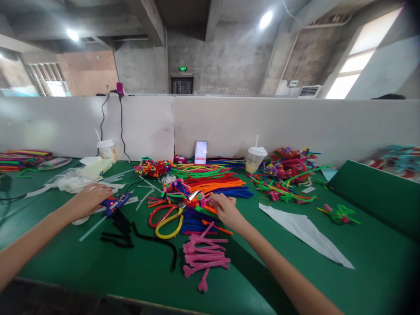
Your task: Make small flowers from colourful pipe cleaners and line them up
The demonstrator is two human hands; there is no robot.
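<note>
My left hand [89, 200] is closed round the handle of a blue glue gun [117, 203]; a red light glows on it, and a clear glue stick [93, 228] sticks out behind. My right hand [228, 211] has its fingers pinched at a small pink and green pipe cleaner piece [202, 201], partly lost among the pile behind. Between the hands lie scissors [169, 222] with one red and one yellow handle, blades pointing away. Pink looped pipe cleaners [206, 254] lie nearest me, with black pipe cleaners [120, 232] to their left and blue ones [197, 221] just beyond.
Orange, red and green pipe cleaners [215, 181] spread behind the scissors. Lidded cups [256, 158] stand near the white partition [216, 122], as does a phone [201, 152]. Tangled finished pieces [285, 173] and white paper [305, 232] lie right; a plastic bag [74, 178] lies left.
</note>
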